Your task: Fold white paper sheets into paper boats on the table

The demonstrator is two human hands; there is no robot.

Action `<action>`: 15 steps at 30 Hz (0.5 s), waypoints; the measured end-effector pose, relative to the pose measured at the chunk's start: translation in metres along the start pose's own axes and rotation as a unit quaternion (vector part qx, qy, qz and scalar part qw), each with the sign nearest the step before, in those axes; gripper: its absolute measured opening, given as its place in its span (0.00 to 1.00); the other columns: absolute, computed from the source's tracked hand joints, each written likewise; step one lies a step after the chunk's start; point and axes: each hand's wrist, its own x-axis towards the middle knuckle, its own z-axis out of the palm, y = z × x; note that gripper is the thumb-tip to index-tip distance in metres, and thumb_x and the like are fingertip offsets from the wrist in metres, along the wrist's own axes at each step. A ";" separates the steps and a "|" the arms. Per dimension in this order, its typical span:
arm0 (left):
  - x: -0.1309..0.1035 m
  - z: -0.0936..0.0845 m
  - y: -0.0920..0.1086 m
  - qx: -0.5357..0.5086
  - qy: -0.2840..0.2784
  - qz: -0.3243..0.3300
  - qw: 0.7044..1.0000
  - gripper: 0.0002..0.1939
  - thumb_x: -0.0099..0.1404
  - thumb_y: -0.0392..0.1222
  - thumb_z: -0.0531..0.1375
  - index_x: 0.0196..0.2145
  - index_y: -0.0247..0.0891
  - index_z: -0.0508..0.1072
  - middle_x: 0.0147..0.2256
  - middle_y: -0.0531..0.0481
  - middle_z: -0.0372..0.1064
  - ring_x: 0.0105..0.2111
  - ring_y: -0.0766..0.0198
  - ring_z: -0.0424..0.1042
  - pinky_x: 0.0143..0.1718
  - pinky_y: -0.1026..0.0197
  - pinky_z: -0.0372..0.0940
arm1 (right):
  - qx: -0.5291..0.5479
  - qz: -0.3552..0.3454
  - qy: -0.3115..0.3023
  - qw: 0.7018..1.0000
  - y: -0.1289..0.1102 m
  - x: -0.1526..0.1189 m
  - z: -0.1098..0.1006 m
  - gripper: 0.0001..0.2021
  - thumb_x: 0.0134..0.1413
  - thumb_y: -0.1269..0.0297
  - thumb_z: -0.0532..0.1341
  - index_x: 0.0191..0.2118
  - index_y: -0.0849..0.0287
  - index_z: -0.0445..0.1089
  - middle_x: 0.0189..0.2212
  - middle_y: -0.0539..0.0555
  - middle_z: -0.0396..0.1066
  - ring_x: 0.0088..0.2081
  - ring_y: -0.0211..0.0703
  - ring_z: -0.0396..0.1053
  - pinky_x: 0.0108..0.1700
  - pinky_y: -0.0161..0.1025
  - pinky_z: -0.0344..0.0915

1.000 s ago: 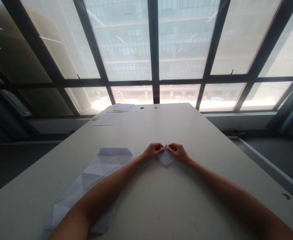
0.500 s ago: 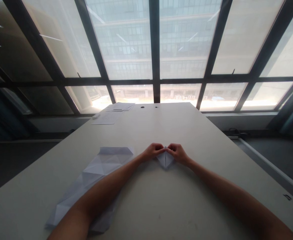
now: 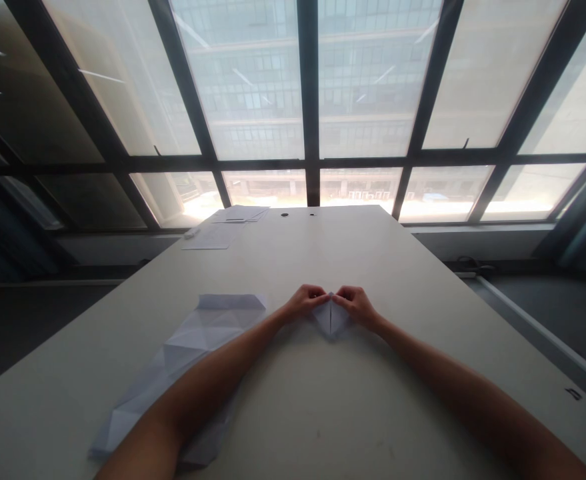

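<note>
A small folded piece of white paper is held between my two hands over the middle of the table. It has a diamond-like shape with a pointed lower end and a dark slit down its centre. My left hand pinches its upper left side, fingers closed. On the upper right side my right hand pinches it the same way, the thumbs almost meeting at the top. The fingers hide the paper's outer corners. Under and beside my left forearm lies a large creased sheet of paper, partly covered by the arm.
The long white table stretches away toward tall dark-framed windows. Flat sheets of paper lie at its far left. A small dark mark or fitting sits near the right edge. Curtains hang at both sides.
The slit in the folded paper looks slightly wider at the lower end. Both hands keep their pinch in nearly the same place; the creased sheet has not moved.
</note>
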 end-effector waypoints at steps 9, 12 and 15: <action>0.000 0.004 0.005 -0.057 0.045 -0.021 0.997 0.24 0.59 0.59 0.62 0.27 0.31 0.74 0.22 0.53 0.63 0.23 0.69 0.59 0.23 0.67 0.52 | 0.047 0.025 0.037 0.998 -0.002 0.000 -0.002 0.17 0.48 0.49 0.64 0.24 0.60 0.70 0.19 0.47 0.63 0.22 0.35 0.57 0.23 0.33 0.53; 0.001 0.003 0.006 -0.059 0.073 -0.016 0.995 0.23 0.59 0.58 0.63 0.25 0.32 0.72 0.21 0.54 0.62 0.22 0.69 0.58 0.22 0.67 0.50 | 0.056 0.021 0.062 0.996 -0.002 0.001 -0.003 0.17 0.48 0.49 0.64 0.24 0.60 0.70 0.18 0.47 0.64 0.22 0.35 0.57 0.23 0.33 0.52; 0.002 0.003 0.005 -0.072 0.110 -0.004 0.991 0.22 0.58 0.57 0.63 0.25 0.32 0.72 0.21 0.53 0.64 0.23 0.69 0.60 0.24 0.67 0.52 | 0.055 0.009 0.097 0.994 -0.001 0.002 -0.004 0.18 0.49 0.49 0.64 0.24 0.60 0.69 0.19 0.48 0.65 0.22 0.36 0.58 0.23 0.33 0.54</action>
